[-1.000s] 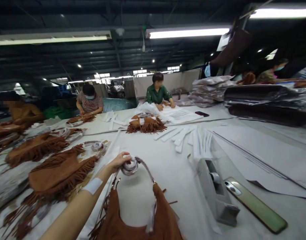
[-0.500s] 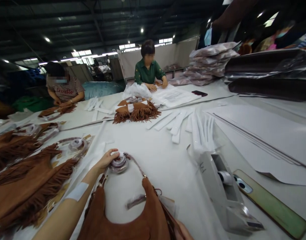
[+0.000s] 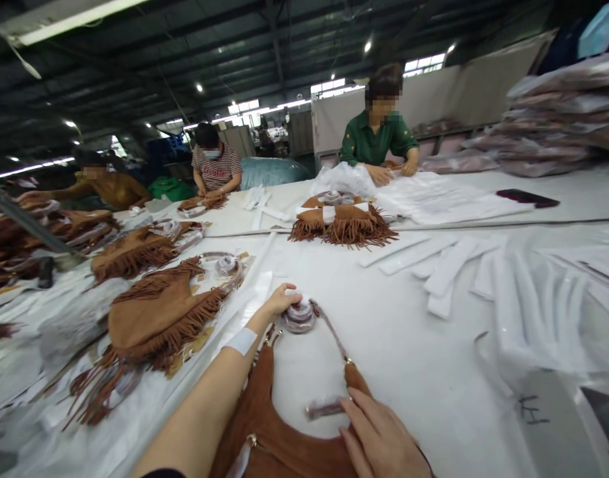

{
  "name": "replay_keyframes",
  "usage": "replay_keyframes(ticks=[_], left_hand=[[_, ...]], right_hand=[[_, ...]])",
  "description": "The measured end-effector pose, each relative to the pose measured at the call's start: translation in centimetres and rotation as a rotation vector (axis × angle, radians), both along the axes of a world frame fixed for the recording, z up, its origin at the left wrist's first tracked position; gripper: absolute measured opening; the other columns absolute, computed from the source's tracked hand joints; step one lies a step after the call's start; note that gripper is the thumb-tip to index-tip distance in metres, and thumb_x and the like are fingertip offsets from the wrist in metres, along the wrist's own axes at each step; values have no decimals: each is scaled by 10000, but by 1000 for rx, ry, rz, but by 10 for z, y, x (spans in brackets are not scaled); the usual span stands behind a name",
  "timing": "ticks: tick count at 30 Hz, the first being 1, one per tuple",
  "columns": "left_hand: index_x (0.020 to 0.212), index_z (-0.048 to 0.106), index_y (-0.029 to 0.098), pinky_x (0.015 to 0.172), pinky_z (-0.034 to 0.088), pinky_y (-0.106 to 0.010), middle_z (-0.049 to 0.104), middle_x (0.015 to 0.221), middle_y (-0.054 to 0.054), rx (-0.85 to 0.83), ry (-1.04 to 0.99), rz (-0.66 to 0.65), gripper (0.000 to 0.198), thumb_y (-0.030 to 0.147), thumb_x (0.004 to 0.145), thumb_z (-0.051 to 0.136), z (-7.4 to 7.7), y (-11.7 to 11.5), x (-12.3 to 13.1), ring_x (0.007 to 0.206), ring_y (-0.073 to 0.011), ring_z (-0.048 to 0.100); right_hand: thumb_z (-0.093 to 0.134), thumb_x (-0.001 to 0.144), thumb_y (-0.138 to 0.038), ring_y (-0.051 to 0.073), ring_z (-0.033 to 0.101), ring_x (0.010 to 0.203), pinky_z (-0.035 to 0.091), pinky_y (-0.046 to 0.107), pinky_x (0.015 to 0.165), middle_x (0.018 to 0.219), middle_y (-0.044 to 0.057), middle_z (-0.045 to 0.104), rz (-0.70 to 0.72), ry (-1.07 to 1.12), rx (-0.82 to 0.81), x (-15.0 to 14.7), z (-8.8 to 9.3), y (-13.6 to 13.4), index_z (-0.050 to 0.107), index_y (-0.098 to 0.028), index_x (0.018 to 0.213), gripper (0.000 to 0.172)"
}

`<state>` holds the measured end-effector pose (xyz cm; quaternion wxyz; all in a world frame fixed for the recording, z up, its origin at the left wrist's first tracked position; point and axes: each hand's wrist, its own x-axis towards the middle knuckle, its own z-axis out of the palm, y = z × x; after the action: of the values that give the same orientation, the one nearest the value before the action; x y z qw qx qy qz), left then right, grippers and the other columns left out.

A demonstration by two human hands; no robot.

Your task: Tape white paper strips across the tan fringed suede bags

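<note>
The brown bag (image 3: 284, 435) at six o'clock seems held still, its roll (image 3: 300, 318) pinched by the left hand (image 3: 279, 301) and itself touched by the loosely curled right hand (image 3: 381, 431), grip unclear, so care seems needed next.

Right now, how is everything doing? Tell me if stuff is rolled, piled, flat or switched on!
Bag, lying down
Coil, rolled up, wrapped
Left hand, fingers at the coil
Right hand, fingers on the bag
Left bag, lying down, fringe spread
Far bag, lying down, fringe hanging
Strips, loose, some overlapping
Phone, flat
Packs, piled up
Lamp, on
</note>
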<state>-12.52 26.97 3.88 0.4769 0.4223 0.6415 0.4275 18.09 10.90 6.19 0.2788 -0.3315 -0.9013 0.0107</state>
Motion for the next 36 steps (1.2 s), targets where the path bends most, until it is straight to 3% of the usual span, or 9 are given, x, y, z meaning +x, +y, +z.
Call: replay_keyframes(ticks=[5,12,17,20,24,28,32,34,36], left_hand=[[1162,512,134,570,468,-235,637,720,-8,-1,-5,13,524,382,758,736,-5,3,-6,593,-121,590],[1183,465,137,619,477,-253,625,734,5,34,121,88,425,278,823,644,-9,22,-10,618,-125,602],[1116,513,147,802,475,-325,638,860,-45,116,348,128,381,196,766,657,10,22,-9,818,-179,622],[1069,551,171,979,389,-378,621,1061,-92,222,480,119,336,165,746,642,32,1,-5,1073,-226,556],[1017,599,194,1046,347,-377,617,1136,-77,342,552,-15,220,195,797,595,65,-78,11,1155,-219,514],[1211,545,217,1074,346,-421,546,1302,-97,495,691,-197,368,338,864,567,79,-211,42,1232,-232,470],[1371,434,255,1110,183,-614,365,1477,-120,459,1009,-248,629,394,801,662,57,-328,69,1342,-340,320],[1410,390,254,1083,189,-653,311,1506,-130,428,1108,-190,661,348,811,652,36,-357,75,1349,-368,285],[1419,380,258,1068,218,-656,306,1507,-133,427,1163,-138,626,291,839,614,16,-367,77,1343,-365,284]], right_hand=[[647,777,-144,344,489,1218,351,624,967,940,96,726,-159,-398,-277,-51,7,30,703,-227,859,130],[525,859,-90,288,532,1132,244,561,1013,862,122,723,-182,-549,-255,-57,12,88,708,-191,775,226],[484,862,-71,268,555,1068,254,476,989,870,128,717,-175,-524,-154,-57,11,123,690,-163,839,226],[483,852,-62,265,567,1035,284,435,953,823,135,711,-167,-499,-138,-59,8,129,683,-146,846,217],[505,865,-110,253,586,990,341,386,890,828,150,702,-169,-440,-176,-63,10,128,682,-134,790,194],[494,926,-274,233,578,1047,370,383,935,1009,122,692,-155,-317,-213,-54,28,113,682,-169,937,215],[457,945,-378,202,541,1154,392,355,997,1179,106,645,-69,-151,-193,-15,47,57,626,-183,1115,309],[508,914,-412,232,516,1202,387,408,1031,1225,126,621,58,-23,-163,14,46,15,610,-173,1153,353],[563,879,-417,267,482,1244,381,471,1041,1271,144,591,146,-11,-147,38,36,-27,586,-171,1202,407]])
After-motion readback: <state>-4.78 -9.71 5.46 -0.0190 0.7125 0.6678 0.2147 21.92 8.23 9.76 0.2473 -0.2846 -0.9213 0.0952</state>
